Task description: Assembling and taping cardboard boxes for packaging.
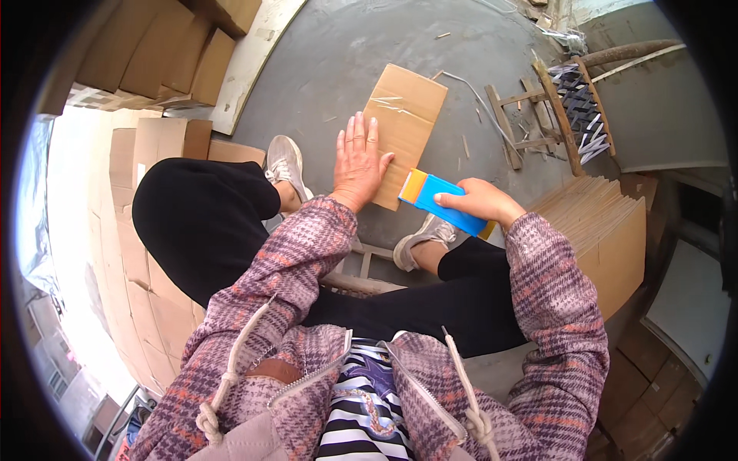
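Observation:
A long, narrow piece of brown cardboard [409, 107] stretches ahead of me, with a few pale, shiny streaks across its upper part. My left hand [358, 160] lies flat on its left side, fingers stretched out and pointing away from me. My right hand [478, 201] grips a flat blue scraper-like tool [438, 200] with a yellow front end, the thumb on top. That front end is right by the cardboard's near right edge; whether it touches cannot be seen. What supports the cardboard underneath is hidden.
A thick stack of flat cardboard sheets [596, 223] stands at my right. Beyond it a wooden stool with a woven seat [578, 107] lies tipped over on the grey floor [307, 84]. Cardboard boxes [138, 54] are piled at the far left. My shoes [286, 163] flank the cardboard.

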`<state>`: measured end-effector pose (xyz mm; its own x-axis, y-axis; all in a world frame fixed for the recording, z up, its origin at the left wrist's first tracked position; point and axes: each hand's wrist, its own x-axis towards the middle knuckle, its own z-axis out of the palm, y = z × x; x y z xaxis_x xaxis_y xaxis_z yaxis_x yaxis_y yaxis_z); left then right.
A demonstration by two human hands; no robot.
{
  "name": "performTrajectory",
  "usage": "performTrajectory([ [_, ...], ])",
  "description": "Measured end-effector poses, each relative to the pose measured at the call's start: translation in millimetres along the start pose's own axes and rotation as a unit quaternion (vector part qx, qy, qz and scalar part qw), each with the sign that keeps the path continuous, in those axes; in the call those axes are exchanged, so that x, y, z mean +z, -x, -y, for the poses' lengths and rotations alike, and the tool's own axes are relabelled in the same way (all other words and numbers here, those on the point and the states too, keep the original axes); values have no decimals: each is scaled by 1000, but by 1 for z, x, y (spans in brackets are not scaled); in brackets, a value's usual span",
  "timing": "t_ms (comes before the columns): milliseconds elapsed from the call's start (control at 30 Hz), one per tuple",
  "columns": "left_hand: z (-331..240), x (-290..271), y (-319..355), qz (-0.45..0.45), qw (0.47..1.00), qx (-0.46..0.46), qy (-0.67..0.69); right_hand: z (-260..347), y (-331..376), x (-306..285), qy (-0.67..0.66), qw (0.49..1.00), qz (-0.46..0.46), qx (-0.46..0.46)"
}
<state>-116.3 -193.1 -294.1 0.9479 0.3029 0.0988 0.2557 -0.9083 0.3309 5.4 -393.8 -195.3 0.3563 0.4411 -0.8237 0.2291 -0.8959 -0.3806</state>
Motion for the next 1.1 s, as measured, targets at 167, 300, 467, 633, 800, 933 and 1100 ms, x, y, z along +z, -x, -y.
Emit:
performTrajectory([
  [167, 1, -5, -7, 25, 978, 195, -71, -6, -8, 1, 3, 1000, 14, -20],
  [300, -8, -11, -14, 96, 958, 270, 14, -26, -12, 9, -25, 999, 17, -38],
  [467, -5, -13, -16, 126, 958, 257, -26, -46, -14, 25, -76, 990, -26, -120],
  [633, -4, -16, -15, 145, 956, 250, -52, -74, -8, 22, -75, 990, -2, -118],
  [800, -7, -17, -17, 152, 955, 249, -50, -120, -1, 30, -65, 992, -40, -96],
  [933, -8, -17, -16, 154, 956, 246, -50, -96, -25, 36, -36, 997, -27, -56],
  [1100, -10, -17, -15, 151, 956, 246, -46, -41, -49, 37, 43, 999, -24, -10],
])
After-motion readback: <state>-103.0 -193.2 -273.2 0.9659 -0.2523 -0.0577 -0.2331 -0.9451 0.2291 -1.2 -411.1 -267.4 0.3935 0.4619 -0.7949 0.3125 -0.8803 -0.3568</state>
